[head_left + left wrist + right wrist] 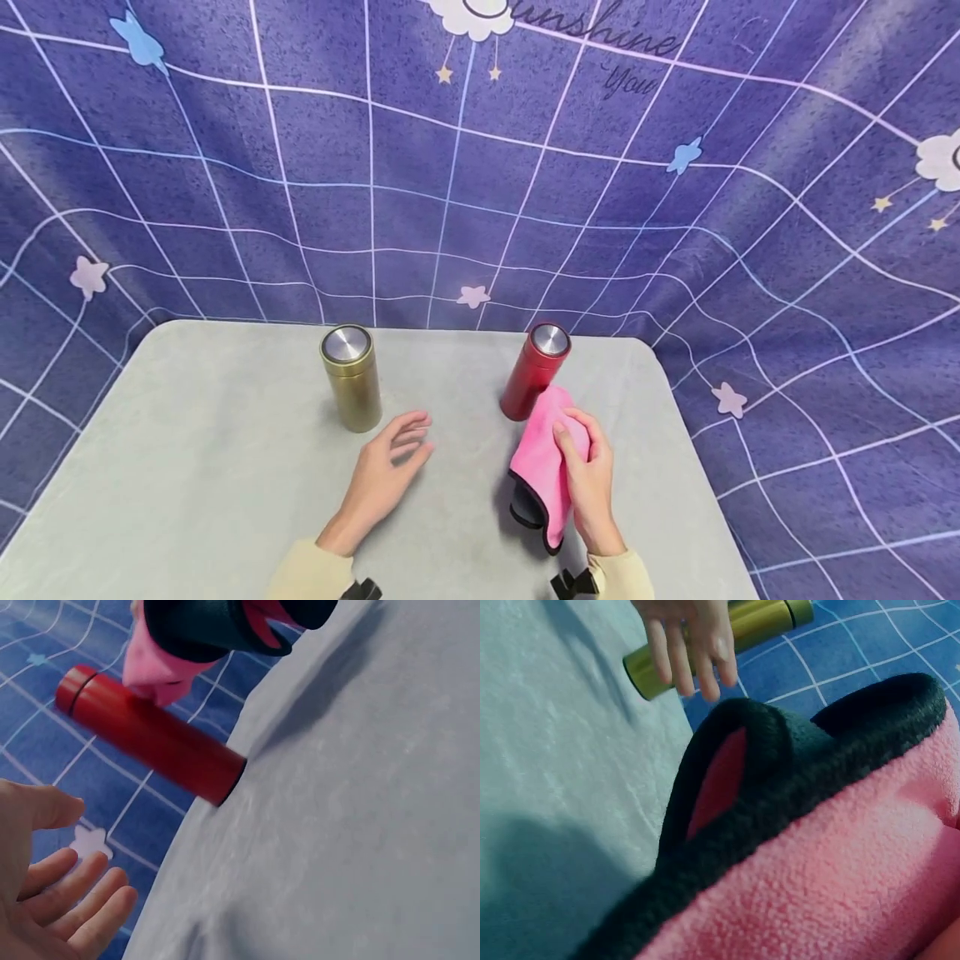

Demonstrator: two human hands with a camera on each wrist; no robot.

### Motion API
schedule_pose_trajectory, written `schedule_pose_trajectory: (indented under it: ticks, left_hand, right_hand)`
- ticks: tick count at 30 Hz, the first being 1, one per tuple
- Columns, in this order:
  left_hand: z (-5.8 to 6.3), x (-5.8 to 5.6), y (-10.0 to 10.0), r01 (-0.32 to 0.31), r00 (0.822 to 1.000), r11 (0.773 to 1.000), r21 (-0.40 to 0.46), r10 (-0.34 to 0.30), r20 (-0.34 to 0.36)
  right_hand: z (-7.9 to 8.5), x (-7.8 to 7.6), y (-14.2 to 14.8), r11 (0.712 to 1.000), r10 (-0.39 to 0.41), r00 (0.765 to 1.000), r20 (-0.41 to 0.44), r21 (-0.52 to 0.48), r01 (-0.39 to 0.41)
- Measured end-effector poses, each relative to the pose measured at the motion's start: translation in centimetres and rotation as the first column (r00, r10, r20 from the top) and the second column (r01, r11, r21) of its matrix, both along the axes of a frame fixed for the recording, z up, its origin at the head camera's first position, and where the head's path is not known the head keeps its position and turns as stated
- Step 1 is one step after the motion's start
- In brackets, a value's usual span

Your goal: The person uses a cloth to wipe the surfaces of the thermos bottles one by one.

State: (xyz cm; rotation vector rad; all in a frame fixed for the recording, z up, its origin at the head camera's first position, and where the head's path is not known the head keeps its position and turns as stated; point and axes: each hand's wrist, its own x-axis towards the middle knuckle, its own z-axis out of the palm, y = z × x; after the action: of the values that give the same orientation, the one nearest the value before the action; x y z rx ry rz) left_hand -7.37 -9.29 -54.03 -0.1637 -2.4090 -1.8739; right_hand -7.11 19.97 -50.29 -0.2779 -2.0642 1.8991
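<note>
My right hand [590, 479] grips a folded pink fleecy cloth [542, 446] with black edging and a dark grey underside. Thumb on top, the fingers curl round its far right part. The cloth's upper end overlaps the lower side of a red bottle [531, 375] with a steel-topped lid, which stands upright. Over the middle of the table, my left hand [382, 471] has relaxed, slightly bent fingers and holds nothing. Just beyond it stands a gold bottle [356, 387], upright too. In the right wrist view the cloth [832, 877] fills the foreground, its edge folded over.
A pale grey cloth covers the table [225, 500]. Behind and to the right hangs a blue-purple curtain [405, 208] with white grid lines, stars and clouds, meeting the table's back edge.
</note>
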Motion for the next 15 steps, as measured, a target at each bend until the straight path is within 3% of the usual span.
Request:
schedule_pose_trajectory:
  ticks: [10,15]
  left_hand:
    - [-0.3,2.2,-3.6,-0.077,0.995,0.997,0.014,0.076,0.057]
    - [-0.7,3.3,-5.5,-0.140,0.987,0.990,0.010,0.139,0.079]
  right_hand:
    - [0.2,1.6,-0.5,0.999,-0.033,0.998,-0.053,0.010,0.033]
    - [0.2,2.3,-1.8,1.000,0.019,0.996,-0.088,0.016,-0.017]
